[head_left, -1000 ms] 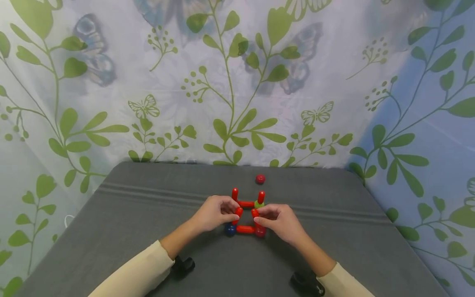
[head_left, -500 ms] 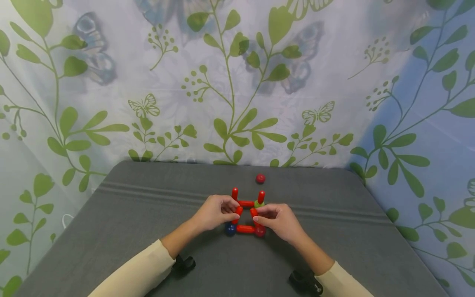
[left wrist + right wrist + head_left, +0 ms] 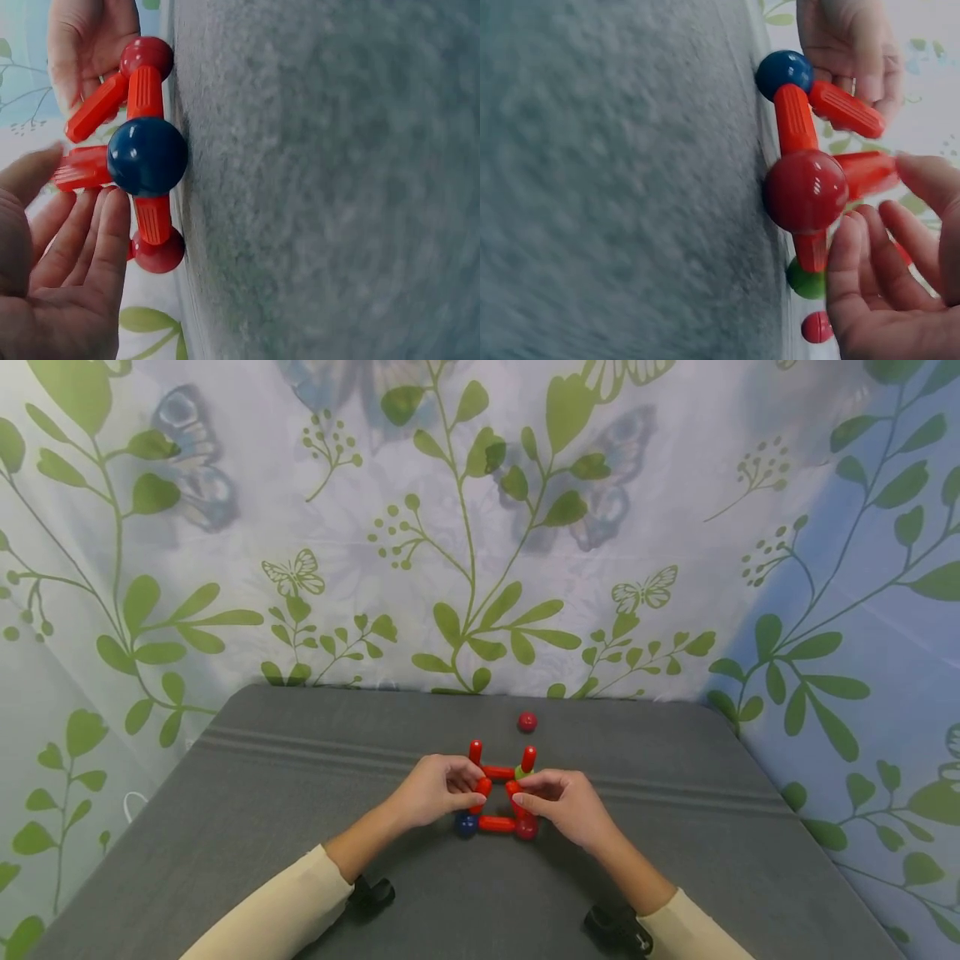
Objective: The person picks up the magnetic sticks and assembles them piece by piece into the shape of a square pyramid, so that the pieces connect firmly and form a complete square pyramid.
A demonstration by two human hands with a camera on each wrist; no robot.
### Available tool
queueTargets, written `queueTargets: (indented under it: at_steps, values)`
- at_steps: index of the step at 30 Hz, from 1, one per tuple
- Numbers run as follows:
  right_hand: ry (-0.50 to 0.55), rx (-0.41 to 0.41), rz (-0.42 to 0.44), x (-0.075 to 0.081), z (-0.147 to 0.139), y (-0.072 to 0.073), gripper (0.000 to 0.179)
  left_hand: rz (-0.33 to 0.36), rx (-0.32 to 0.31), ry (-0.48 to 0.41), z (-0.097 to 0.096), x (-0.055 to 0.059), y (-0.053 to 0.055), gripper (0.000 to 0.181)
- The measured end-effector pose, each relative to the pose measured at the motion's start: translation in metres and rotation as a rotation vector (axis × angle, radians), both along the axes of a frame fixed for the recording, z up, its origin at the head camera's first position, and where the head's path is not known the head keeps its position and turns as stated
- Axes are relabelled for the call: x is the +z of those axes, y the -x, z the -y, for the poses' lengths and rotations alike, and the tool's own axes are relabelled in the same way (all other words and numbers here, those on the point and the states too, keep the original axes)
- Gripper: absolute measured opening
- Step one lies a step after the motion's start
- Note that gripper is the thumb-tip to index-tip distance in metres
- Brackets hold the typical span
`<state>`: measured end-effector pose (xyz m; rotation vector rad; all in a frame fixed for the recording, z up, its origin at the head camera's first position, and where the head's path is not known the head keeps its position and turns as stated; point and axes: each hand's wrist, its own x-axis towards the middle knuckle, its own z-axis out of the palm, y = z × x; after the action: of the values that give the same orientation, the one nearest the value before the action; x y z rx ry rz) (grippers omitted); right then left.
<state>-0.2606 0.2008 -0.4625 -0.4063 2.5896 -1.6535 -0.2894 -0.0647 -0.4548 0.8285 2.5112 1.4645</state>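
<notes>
A square frame of red rods and coloured balls lies on the grey table. My left hand [image 3: 438, 789] pinches the upright rod [image 3: 84, 166] on the blue ball [image 3: 148, 156] at the near left corner. At the near right corner, my right hand [image 3: 566, 806] has thumb and fingers about the rod [image 3: 868, 174] on the red ball [image 3: 806, 191]; both these rods lean inward at the top. A red crossbar [image 3: 497, 824] joins the two near balls. Behind, a green ball [image 3: 805, 279] bears another upright rod [image 3: 529, 757], and a further rod [image 3: 476, 752] stands at the far left corner.
A loose red ball [image 3: 527, 722] lies beyond the frame on the grey table [image 3: 300, 752]. A curtain [image 3: 337, 527] printed with leaves and butterflies hangs behind the far edge. Black straps with devices [image 3: 618, 929] are on both wrists.
The right hand's fingertips and the rod's top have shifted slightly left, so the rod leans a little more inward. The left hand and the frame look the same.
</notes>
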Motion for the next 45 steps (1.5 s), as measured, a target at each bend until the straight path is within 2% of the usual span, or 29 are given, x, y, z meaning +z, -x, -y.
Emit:
queueTargets:
  at_steps: [2,6,9,12,16,21,24,31,45]
  values:
    - [0.027,-0.065,-0.014,0.001,-0.002,0.003,0.025,-0.021,0.040,-0.012,0.002,0.002,0.003,0.014]
    - [0.054,-0.218,-0.068,0.003,-0.007,0.014,0.025,-0.096,0.159,-0.007,0.004,0.005,0.013,0.016]
    - [0.020,-0.248,-0.075,0.004,-0.008,0.023,0.032,-0.098,0.198,0.027,0.003,0.005,0.023,0.027]
    - [-0.022,-0.210,-0.056,0.003,-0.008,0.029,0.036,-0.074,0.183,0.048,-0.001,0.003,0.030,0.032]
    - [-0.053,-0.171,-0.043,-0.001,-0.005,0.034,0.030,-0.079,0.172,0.049,-0.007,0.001,0.035,0.024]
    - [-0.075,-0.173,-0.043,-0.002,0.000,0.036,0.024,-0.087,0.160,0.061,-0.010,0.003,0.034,0.019]
    - [-0.080,-0.152,-0.041,-0.002,0.001,0.036,0.022,-0.089,0.132,0.062,-0.011,0.003,0.033,0.019]
    - [-0.110,-0.045,-0.136,-0.001,0.001,0.036,0.024,-0.125,0.084,0.115,-0.015,0.002,0.032,0.022]
    - [-0.129,0.065,-0.228,-0.003,-0.001,0.040,0.023,-0.165,0.035,0.178,-0.017,-0.001,0.033,0.021]
